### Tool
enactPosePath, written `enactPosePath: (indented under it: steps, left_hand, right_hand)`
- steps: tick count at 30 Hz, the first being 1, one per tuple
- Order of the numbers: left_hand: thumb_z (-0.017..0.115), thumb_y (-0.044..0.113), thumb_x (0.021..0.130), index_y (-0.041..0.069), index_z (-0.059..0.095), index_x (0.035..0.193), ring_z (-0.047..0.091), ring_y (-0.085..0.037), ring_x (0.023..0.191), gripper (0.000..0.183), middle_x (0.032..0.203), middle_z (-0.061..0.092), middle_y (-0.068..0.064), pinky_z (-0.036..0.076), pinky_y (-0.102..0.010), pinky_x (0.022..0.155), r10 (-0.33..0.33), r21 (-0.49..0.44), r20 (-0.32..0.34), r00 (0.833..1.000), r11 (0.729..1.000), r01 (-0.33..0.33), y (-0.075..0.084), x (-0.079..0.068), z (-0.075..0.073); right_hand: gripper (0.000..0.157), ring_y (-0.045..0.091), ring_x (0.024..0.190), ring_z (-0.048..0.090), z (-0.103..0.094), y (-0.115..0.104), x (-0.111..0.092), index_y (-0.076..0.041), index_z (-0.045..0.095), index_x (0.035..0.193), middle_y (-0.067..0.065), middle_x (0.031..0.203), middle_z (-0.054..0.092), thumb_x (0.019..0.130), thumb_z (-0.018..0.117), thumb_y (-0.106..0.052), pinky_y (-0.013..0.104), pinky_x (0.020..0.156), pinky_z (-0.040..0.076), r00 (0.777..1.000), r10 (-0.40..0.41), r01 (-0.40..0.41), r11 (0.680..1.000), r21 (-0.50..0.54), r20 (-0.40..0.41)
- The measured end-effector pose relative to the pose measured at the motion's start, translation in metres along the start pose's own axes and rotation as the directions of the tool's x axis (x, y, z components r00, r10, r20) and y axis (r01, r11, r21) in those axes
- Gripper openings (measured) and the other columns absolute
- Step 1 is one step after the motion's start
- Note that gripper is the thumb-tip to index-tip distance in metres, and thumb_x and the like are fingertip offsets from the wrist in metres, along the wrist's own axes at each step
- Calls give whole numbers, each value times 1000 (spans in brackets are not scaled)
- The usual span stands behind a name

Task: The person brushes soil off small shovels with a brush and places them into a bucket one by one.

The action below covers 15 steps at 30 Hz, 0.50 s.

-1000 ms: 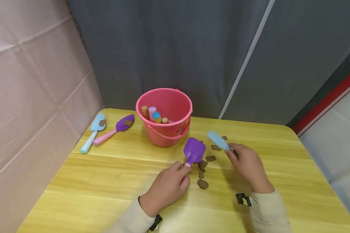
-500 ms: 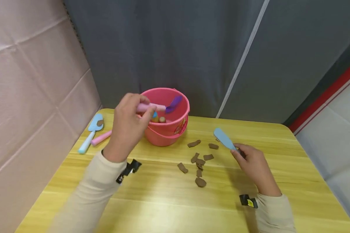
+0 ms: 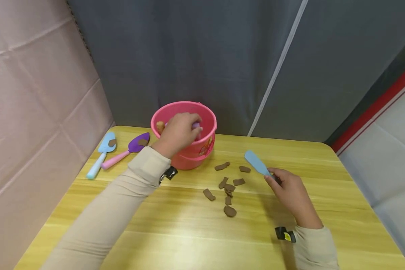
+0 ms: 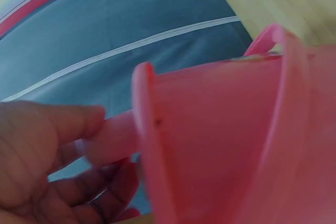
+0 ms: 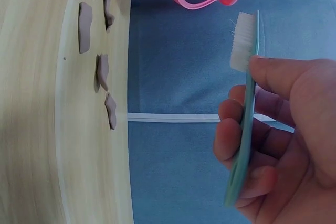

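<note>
My left hand [image 3: 179, 133] reaches over the near rim of the pink bucket [image 3: 194, 154]. Its thumb and fingers pinch the pink handle [image 4: 113, 139] of the purple toy shovel, whose blade is hidden inside the bucket. To the right, my right hand [image 3: 290, 191] grips a light blue brush [image 3: 256, 162] above the table. White bristles [image 5: 243, 40] show on its head in the right wrist view. Brown flat pieces [image 3: 239, 182] lie scattered between the bucket and the brush, one of them rounder [image 3: 230, 211] and nearer me.
Left of the bucket lie a blue trowel [image 3: 101, 155] and a purple trowel with a pink handle [image 3: 115, 160], each with a brown piece on its blade. A tan handle end [image 3: 160, 126] pokes up in the bucket. A dark curtain [image 3: 189, 52] hangs behind the wooden table [image 3: 189, 232].
My left hand has carried the purple shovel from the brown pieces up to the bucket and lowered it handle-up inside. The right hand has stayed almost in place with the brush.
</note>
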State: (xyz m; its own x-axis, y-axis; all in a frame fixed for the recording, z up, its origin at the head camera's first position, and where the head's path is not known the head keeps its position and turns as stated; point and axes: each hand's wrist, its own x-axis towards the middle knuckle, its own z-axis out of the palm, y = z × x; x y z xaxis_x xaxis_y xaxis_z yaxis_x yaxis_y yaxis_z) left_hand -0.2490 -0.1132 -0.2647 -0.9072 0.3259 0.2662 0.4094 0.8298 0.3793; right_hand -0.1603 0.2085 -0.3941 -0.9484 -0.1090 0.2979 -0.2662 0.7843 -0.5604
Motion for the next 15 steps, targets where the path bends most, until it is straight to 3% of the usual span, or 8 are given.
enactPosePath:
  steps: [5,8,10,11,13,15]
  left_hand:
    - [68,17,91,7,71,108,57,-23,79,21,86,65,-4,44,-41,80,64,104,52,997,992,-69,-5,-1,8]
    - [68,20,90,8,71,110,58,-23,84,23,91,65,-5,47,-39,82,107,119,75,991,986,-116,-6,-4,7]
    - [67,22,91,8,70,111,59,-22,89,25,97,65,-5,50,-38,84,160,109,51,986,980,-165,-9,-8,3]
    - [66,22,91,7,70,111,59,-23,93,25,100,65,-6,50,-39,87,192,101,13,981,976,-193,-13,-11,-1]
    - [66,20,91,5,70,108,59,-24,95,23,102,65,-8,50,-41,87,225,78,-130,966,973,-216,-26,-18,-12]
    - [64,17,92,3,71,102,59,-26,90,18,98,65,-10,50,-43,82,200,49,-296,934,980,-195,-48,-26,-26]
  right_hand:
    - [32,17,60,45,0,0,1,-2,67,121,3,76,57,100,59,-24,28,51,37,1000,7,-7,1000,-3,13]
    - [32,17,60,45,0,0,2,-2,67,121,3,76,56,100,59,-25,28,52,37,1000,6,-6,1000,-1,18]
    - [32,17,61,45,1,-1,1,-2,67,120,3,76,56,100,60,-25,28,52,37,1000,6,-6,1000,-2,20]
    - [32,17,61,45,1,-1,1,-2,67,120,3,75,56,100,60,-25,28,52,37,1000,6,-6,1000,-4,20]
    - [32,17,61,45,0,-1,0,-1,67,120,3,75,56,99,60,-24,28,52,37,1000,5,-5,1000,-4,20]
    - [32,17,61,45,0,0,0,-1,66,121,3,76,56,100,60,-25,28,52,37,1000,8,-8,1000,0,22]
